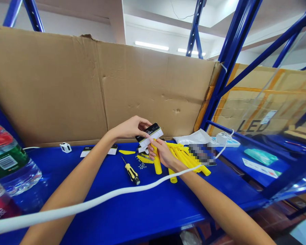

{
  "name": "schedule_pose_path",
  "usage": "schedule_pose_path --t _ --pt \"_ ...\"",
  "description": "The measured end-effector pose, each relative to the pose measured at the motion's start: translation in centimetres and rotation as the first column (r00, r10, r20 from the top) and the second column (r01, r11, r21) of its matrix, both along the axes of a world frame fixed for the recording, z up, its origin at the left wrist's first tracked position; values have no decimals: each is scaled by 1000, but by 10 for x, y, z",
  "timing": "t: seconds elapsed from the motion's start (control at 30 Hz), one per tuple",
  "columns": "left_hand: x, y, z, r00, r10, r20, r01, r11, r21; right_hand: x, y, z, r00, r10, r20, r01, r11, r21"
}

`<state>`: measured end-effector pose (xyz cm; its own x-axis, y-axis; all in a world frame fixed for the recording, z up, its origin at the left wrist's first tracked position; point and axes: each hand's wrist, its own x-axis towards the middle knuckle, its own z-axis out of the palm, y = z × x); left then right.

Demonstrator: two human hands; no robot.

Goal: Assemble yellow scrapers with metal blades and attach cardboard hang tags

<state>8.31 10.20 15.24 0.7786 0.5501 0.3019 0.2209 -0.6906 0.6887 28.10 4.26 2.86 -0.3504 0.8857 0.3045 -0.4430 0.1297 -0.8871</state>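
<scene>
My left hand point(133, 130) pinches a small black-and-white printed card point(153, 132) above the blue tabletop, its fingers partly hidden behind the card. Closed around a yellow tube point(157, 164), my right hand point(163, 152) has its thumb at the card's lower edge. More yellow tubes point(185, 158) lie in a pile beyond my right wrist. Below the hands are small screws point(142, 166) and a flat yellow blade-shaped piece point(145, 159); a similar yellow piece point(126, 152) lies to the left. A yellow-and-black screwdriver point(131, 173) rests nearer to me. Another black-and-white card point(112, 150) is partly behind my left forearm.
A white cable point(112, 193) crosses in front of both forearms. Large bottles point(9, 163) stand at the left, near a small white object point(65, 147). Cardboard point(153, 92) walls the back. A white plastic bag point(192, 136) and a power strip point(226, 141) lie back right, beside a blue post point(223, 75).
</scene>
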Motion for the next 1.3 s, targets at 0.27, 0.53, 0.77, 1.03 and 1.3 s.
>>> schedule_pose_path --t 0.27,0.53,0.77,1.03,1.3 --pt "-21 -8 19 986 20 163 -19 1000 -5 14 -2 12 929 363 64 -359 931 -65" --pt "-19 -14 21 994 -83 66 75 990 118 2 -6 2 987 81 140 -97 990 107" --pt "-13 -18 15 994 104 18 -100 984 -146 0 4 -5 919 -356 169 301 911 283" --pt "-13 -21 18 992 98 -81 -86 987 134 3 13 -10 847 -481 225 386 849 361" --pt "-15 1 12 987 139 76 -156 944 292 1 4 -17 851 -466 242 331 834 442"
